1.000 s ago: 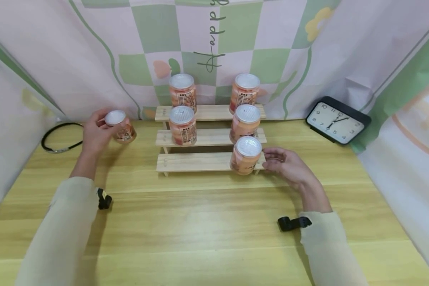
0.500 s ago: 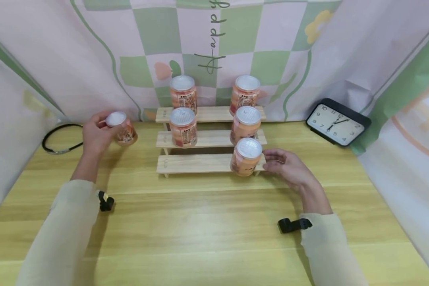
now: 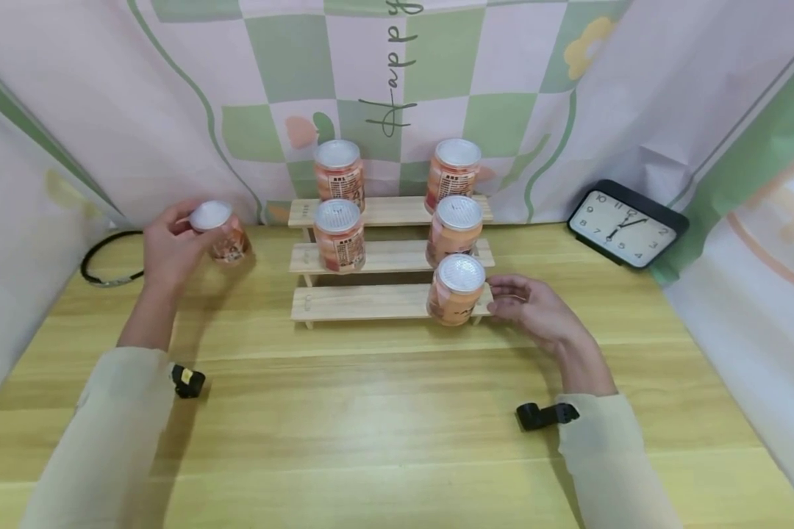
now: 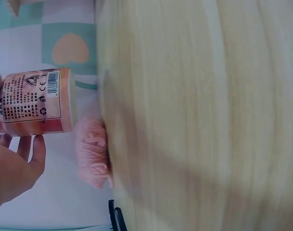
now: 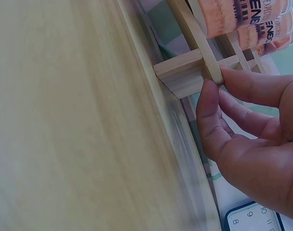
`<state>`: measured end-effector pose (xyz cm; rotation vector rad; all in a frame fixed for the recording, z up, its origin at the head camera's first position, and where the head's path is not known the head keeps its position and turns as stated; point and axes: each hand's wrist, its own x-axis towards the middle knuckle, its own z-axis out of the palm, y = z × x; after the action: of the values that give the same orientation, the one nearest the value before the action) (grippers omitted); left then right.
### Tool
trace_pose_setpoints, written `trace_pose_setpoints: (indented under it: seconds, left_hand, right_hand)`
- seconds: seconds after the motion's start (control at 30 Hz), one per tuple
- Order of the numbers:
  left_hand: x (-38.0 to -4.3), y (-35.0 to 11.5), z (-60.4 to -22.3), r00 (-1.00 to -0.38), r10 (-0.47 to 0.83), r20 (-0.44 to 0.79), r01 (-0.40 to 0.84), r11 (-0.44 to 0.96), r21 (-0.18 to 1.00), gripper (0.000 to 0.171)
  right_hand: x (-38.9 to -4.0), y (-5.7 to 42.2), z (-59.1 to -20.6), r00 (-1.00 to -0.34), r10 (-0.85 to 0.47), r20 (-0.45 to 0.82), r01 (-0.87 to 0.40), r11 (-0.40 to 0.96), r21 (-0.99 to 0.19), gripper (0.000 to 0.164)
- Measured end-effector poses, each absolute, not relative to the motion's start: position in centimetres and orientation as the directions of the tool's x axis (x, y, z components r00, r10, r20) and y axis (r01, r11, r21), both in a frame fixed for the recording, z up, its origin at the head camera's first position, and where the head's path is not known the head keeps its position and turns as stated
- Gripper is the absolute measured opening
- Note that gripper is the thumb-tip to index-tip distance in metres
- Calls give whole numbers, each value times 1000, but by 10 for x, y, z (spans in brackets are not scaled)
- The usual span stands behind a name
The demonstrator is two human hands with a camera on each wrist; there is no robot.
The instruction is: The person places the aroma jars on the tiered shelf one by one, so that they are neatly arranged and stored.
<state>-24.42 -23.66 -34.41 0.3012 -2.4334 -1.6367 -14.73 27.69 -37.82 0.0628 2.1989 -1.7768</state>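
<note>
In the head view my left hand (image 3: 175, 246) grips an orange-pink jar (image 3: 228, 244) with a white lid at the table's left. The left wrist view shows this jar (image 4: 35, 102) held above the table, its printed label and barcode visible. My right hand (image 3: 536, 308) pinches the right end of the lowest board of a three-tier wooden shelf (image 3: 364, 302); thumb and finger meet at that board end (image 5: 212, 72) in the right wrist view. Similar jars stand on the shelf: two on top, two on the middle tier, and one jar (image 3: 455, 294) at the bottom right.
A black clock (image 3: 625, 224) leans at the back right. A black cord loop (image 3: 106, 257) lies at the far left, near my left hand. A crumpled pink thing (image 4: 93, 154) shows at the table edge in the left wrist view. A checkered curtain (image 3: 364, 51) hangs behind.
My left hand has moved slightly left and up with the jar, which now appears raised from the table. The right hand stays on the shelf end.
</note>
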Motion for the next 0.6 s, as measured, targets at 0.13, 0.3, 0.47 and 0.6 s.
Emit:
trace_pose_setpoints:
  seconds: [0.13, 0.3, 0.47, 0.6]
  left_hand:
    - [-237, -237, -342, -965, -253, 68, -26, 352, 936, 74]
    - [-228, -237, -341, -972, -209, 105, 25, 354, 935, 69]
    - [-218, -236, -339, -976, -179, 126, 54, 359, 932, 65]
    - [-211, -233, -337, -976, -170, 139, 68, 368, 927, 62]
  right_hand:
    - [-147, 277, -378, -950, -160, -267, 224, 241, -944, 61]
    - [-147, 278, -378, -951, -158, -265, 224, 236, -945, 61]
    - [-147, 278, -378, -952, -162, -258, 216, 240, -946, 60]
    - [-147, 277, -377, -952, -162, -260, 218, 239, -946, 60]
